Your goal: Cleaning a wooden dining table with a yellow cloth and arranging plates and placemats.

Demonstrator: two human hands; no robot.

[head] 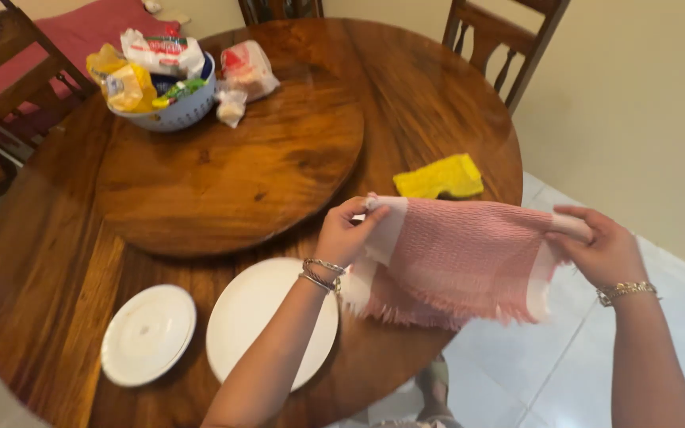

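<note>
Domestic dining room. A round, polished wooden table [65,261] carried a raised rotating centre board [231,170] and was ringed by carved wooden chairs [509,40], one with a red seat cushion [97,28]. Two white plates [148,334] lay near the table's edge, and a white colander-style bowl [176,111] held packaged foods. Plain cream walls [644,103] and a pale tiled floor [549,372] completed the household setting.

plates [271,325] beneath, bare turntable [231,170] beyond
</note>
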